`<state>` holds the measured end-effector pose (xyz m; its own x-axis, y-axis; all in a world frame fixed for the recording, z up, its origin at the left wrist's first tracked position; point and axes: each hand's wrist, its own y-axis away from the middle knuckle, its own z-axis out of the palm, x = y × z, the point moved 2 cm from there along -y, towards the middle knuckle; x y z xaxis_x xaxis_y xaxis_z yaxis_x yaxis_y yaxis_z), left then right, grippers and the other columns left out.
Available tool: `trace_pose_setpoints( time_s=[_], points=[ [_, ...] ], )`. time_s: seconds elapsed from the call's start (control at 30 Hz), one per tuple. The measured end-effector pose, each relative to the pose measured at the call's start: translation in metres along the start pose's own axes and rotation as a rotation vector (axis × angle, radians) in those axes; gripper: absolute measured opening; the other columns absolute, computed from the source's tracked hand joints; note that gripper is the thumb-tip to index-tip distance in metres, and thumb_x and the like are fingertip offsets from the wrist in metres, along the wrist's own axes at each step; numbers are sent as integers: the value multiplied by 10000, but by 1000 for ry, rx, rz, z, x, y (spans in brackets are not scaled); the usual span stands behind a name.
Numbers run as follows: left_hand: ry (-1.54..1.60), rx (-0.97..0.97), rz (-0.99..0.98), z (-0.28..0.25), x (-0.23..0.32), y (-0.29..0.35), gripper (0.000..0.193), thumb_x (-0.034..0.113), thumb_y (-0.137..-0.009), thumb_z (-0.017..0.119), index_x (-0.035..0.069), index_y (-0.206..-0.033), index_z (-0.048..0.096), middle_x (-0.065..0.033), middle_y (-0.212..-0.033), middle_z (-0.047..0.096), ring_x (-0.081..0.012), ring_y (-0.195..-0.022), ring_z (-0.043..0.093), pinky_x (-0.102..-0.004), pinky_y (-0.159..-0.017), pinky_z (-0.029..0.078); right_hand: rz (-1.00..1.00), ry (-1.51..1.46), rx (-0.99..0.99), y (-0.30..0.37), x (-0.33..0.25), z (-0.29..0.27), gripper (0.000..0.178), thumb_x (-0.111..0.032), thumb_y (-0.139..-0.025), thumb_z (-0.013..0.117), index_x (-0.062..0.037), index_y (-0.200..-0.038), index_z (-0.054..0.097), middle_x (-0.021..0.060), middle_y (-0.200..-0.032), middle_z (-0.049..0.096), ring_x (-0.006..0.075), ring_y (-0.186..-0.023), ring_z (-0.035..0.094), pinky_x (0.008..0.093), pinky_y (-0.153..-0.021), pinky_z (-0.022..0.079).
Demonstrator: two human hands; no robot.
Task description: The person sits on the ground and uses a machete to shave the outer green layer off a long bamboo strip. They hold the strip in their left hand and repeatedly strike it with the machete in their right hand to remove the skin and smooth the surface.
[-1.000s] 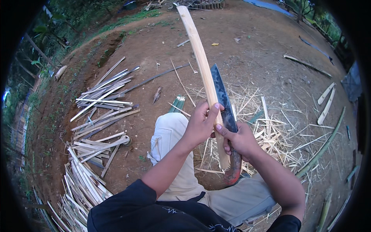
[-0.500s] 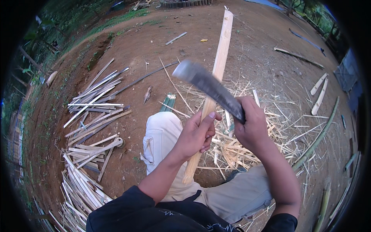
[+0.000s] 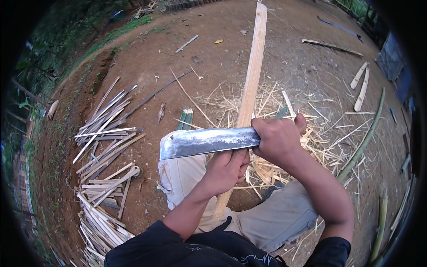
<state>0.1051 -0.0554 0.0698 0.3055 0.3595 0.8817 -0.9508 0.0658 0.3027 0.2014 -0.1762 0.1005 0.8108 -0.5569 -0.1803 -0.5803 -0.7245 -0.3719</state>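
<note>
A long pale bamboo strip (image 3: 252, 75) slants up and away from my lap, its near end between my thighs. My left hand (image 3: 226, 172) is closed around its lower part. My right hand (image 3: 280, 140) grips a machete (image 3: 209, 141) with a broad, worn grey blade. The blade lies crosswise over the strip, just above my left fingers, and its squared tip points left over my knee. My right fist hides the machete's handle, and the blade covers part of my left fingers.
Thin shavings (image 3: 267, 171) lie heaped beyond my legs. Many split strips (image 3: 104, 133) are piled at the left. Green bamboo pieces (image 3: 187, 119) rest past my left knee. A green pole (image 3: 367, 140) and two short slats (image 3: 362, 89) are on the dirt at the right.
The machete has come down from its raised slant to lie level across the strip, my right hand turning with it. My left hand still holds the strip.
</note>
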Motion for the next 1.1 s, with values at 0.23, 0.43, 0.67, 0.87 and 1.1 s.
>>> trace_pose_setpoints(
  time_s=[0.23,0.43,0.67,0.87,1.1],
  points=[
    [-282,74,167,1,-18,-3,250,255,-1053,367,79,-884,421,51,-646,312,-27,-487,278,-210,-420,240,-47,61,86,4,4,10,91,-129,-718,600,-79,-657,554,110,-598,630,287,-505,644,402,-492,513],
    [-279,68,224,4,-11,-5,264,300,-1047,386,59,-958,447,75,-617,313,-6,-471,260,-200,-400,214,-28,132,156,0,23,12,96,-119,-709,597,-84,-637,545,108,-587,628,276,-514,649,391,-500,518],
    [-469,-59,305,3,-42,22,260,303,-1042,399,50,-1009,449,57,-644,353,-15,-469,275,-198,-399,248,720,54,33,-30,129,-7,181,-102,-850,528,-61,-725,652,149,-692,664,288,-629,671,392,-671,545],
    [20,67,11,-32,-6,2,264,332,-1041,386,77,-1017,448,38,-669,374,-28,-458,341,-183,-395,309,772,-36,269,26,141,-24,195,-150,-799,637,4,-686,598,196,-628,600,351,-573,608,432,-607,484],
    [170,-87,-15,-13,-5,-21,259,316,-1041,380,68,-1033,453,6,-691,376,-45,-435,309,-188,-366,277,281,52,50,14,40,-19,92,-169,-778,645,-78,-774,634,125,-644,643,305,-593,657,449,-591,519]
  ],
)
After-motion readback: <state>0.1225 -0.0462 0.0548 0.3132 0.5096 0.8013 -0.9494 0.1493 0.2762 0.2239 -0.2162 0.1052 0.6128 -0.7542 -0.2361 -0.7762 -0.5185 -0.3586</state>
